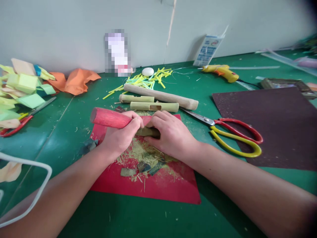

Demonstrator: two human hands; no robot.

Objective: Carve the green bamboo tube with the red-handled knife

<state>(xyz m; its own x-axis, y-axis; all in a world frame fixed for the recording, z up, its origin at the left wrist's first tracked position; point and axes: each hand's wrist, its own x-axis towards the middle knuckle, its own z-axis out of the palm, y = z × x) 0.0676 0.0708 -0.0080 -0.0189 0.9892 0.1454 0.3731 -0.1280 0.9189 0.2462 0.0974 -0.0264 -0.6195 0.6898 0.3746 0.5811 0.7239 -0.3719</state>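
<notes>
My left hand (123, 134) is closed around a tool with a thick red wooden handle (109, 118); its working end is hidden by my hands. With the fingers of my right hand (170, 134) I grip a short greenish bamboo tube (151, 132), its dark open end facing right. Both hands are close together over a red mat (178, 190). Pale bamboo shavings (138, 148) and several dark green chips (143, 167) are scattered beneath them. Just behind lie a bamboo piece with a cut-out notch (165, 106) and a shorter bamboo piece (136, 99).
A pale wooden stick (160, 96) and yellow-green cut straws (141, 81) lie at the back. Right are open scissors (235, 135), a dark board (277, 129) and a yellow glue gun (220, 72). Folded papers (27, 86), orange paper (79, 82) and red-handled scissors (24, 124) lie left.
</notes>
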